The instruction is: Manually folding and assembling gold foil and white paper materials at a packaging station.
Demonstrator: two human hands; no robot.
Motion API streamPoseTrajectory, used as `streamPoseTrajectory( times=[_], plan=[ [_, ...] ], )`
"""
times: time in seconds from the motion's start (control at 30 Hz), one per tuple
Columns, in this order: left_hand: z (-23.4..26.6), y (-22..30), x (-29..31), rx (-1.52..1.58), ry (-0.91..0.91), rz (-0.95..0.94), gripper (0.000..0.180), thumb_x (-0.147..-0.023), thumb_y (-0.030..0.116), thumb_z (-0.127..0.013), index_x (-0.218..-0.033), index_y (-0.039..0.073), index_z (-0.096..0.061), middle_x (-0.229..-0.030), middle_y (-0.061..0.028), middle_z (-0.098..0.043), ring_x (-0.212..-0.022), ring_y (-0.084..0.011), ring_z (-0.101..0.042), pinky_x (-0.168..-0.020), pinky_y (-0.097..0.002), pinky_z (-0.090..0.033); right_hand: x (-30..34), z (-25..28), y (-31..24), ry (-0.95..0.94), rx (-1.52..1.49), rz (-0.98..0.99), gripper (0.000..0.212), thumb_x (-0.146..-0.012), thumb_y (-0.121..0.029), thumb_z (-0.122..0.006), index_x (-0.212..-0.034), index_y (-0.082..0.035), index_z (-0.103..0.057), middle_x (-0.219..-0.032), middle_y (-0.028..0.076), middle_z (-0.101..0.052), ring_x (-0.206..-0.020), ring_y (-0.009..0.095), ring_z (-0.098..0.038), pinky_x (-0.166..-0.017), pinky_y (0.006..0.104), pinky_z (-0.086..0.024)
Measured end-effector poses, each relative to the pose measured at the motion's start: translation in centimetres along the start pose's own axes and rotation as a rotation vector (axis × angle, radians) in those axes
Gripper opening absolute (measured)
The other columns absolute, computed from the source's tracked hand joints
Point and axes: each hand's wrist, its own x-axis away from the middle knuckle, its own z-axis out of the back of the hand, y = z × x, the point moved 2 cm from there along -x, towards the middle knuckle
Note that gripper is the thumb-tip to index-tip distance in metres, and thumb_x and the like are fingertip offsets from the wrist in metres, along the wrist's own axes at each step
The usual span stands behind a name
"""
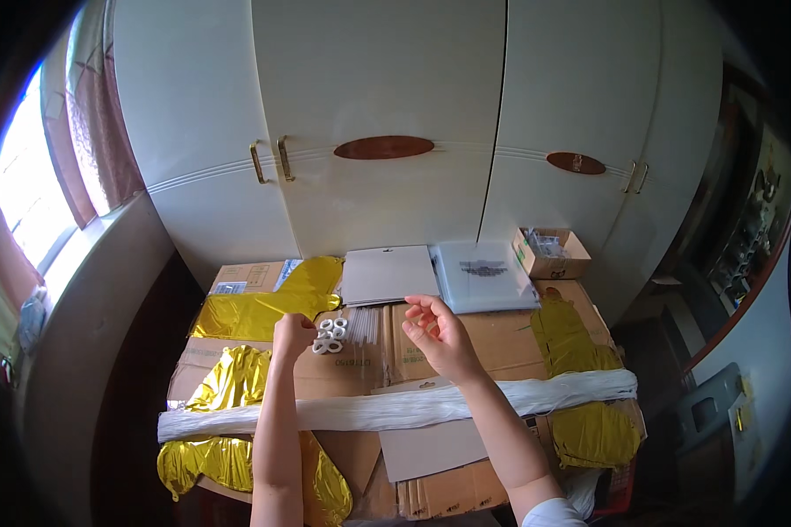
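Observation:
My left hand is closed, its fingertips turned away, beside a small cluster of white rings. Whatever it pinches, if anything, is hidden or too fine to see. Further right, my right hand is raised above the cardboard with thumb and fingers apart and nothing visible between them. Thin clear strips lie between the two hands. A long bundle of white string stretches across the near part of the table, passing under both forearms. Beneath it lies a grey card.
Flattened cardboard covers the table. Gold foil sheets lie on the left, more gold foil on the right. At the back are grey cards, clear plastic bags and a small open box against white cabinets.

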Motion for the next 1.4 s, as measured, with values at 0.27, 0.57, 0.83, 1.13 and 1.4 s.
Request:
streamPoseTrajectory(
  times=[0.27,0.57,0.83,1.13,1.4],
  plan=[
    [-1.2,-1.3,-0.5,-0.076,0.059,-0.034,0.011,-0.062,0.011,-0.062,-0.068,0.004,-0.066,-0.062,-0.0135,-0.063,-0.061,-0.0252,-0.063,-0.063,-0.0338,-0.050,0.0,0.0,-0.1,0.006,0.003,-0.005,0.033,-0.083,-0.014,-0.060,-0.114,-0.005,-0.051,-0.095,0.000,-0.050,-0.076,0.004,-0.043,-0.065,0.0178,-0.039],
    [-1.6,-1.4,-0.5,-0.126,0.095,-0.079,0.010,-0.061,0.011,-0.062,-0.068,0.005,-0.066,-0.071,-0.0161,-0.063,-0.069,-0.0307,-0.062,-0.066,-0.0369,-0.050,-0.1,0.2,-0.3,-0.062,0.155,-0.011,0.020,-0.082,-0.012,-0.060,-0.100,-0.005,-0.060,-0.082,0.000,-0.055,-0.068,0.005,-0.046,-0.062,0.0201,-0.040],
    [-0.5,0.3,0.1,-0.223,0.165,-0.143,0.016,-0.067,0.019,-0.061,-0.072,0.004,-0.065,-0.072,-0.0170,-0.063,-0.070,-0.0310,-0.062,-0.066,-0.0383,-0.049,1.4,-0.7,2.8,-0.755,0.716,-0.106,0.016,-0.078,-0.015,-0.058,-0.089,-0.007,-0.067,-0.090,0.009,-0.065,-0.083,0.026,-0.062,-0.074,0.0359,-0.048],
    [2.1,8.0,4.5,-0.185,-0.107,-0.289,0.018,-0.072,0.024,-0.063,-0.078,0.007,-0.063,-0.073,-0.0094,-0.065,-0.072,-0.0262,-0.063,-0.065,-0.0354,-0.048,1.7,-2.0,5.0,-0.786,0.824,-0.169,0.014,-0.075,-0.018,-0.062,-0.083,-0.008,-0.067,-0.083,0.009,-0.066,-0.081,0.026,-0.062,-0.073,0.0356,-0.048],
    [1.4,8.9,5.1,-0.203,-0.286,-0.325,0.018,-0.071,0.023,-0.064,-0.078,0.007,-0.064,-0.074,-0.0081,-0.065,-0.072,-0.0233,-0.063,-0.064,-0.0352,-0.048,2.0,-3.5,6.2,-0.833,0.802,-0.117,0.016,-0.076,-0.020,-0.062,-0.083,-0.007,-0.067,-0.082,0.010,-0.065,-0.080,0.026,-0.062,-0.072,0.0361,-0.048]
  ],
)
